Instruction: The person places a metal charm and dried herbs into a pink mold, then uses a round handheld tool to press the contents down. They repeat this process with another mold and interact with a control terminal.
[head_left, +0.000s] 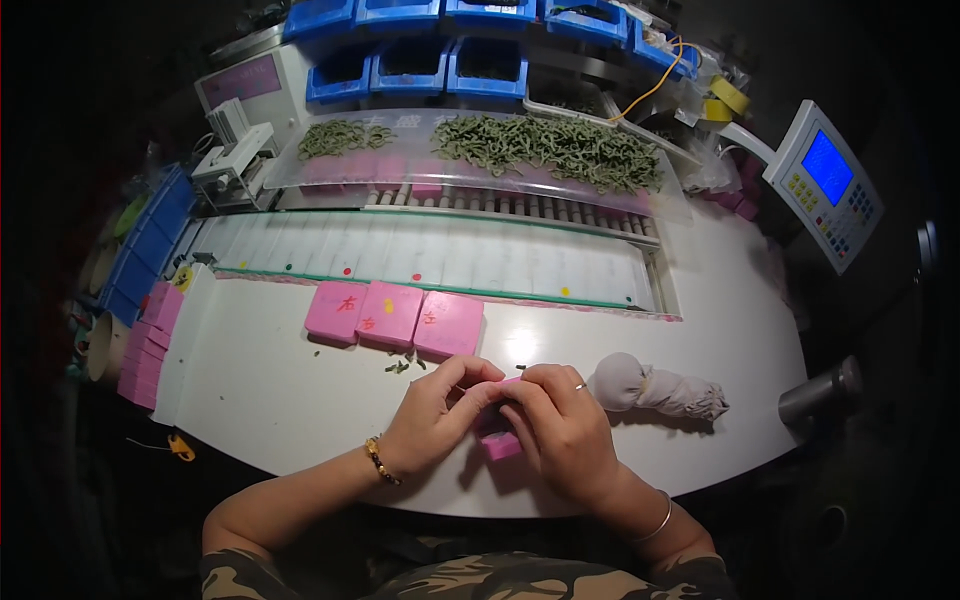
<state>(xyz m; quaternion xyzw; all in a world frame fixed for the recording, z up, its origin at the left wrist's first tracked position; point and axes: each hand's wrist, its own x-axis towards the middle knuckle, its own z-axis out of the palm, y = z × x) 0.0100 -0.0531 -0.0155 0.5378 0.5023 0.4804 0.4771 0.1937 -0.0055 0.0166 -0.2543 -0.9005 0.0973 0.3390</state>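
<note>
Near the front edge of the white table, my left hand (437,415) and my right hand (566,425) meet with bent fingers, both closed on a pink block (511,380). Most of it is hidden by my fingers, so I cannot tell its full shape. Another pink part (502,447) shows below my hands; whether it belongs to the same block is unclear. Beside my right hand lies a pale cloth bundle (680,393) with a round knob end (620,381). A few small green bits (398,366) are scattered beyond my left hand.
Three pink blocks with red marks (390,315) stand in a row ahead. Behind them runs a long white slatted strip (430,255), then a clear shelf with green curled pieces (540,145). Blue bins (488,72) line the back. A control panel (828,185) rises at right.
</note>
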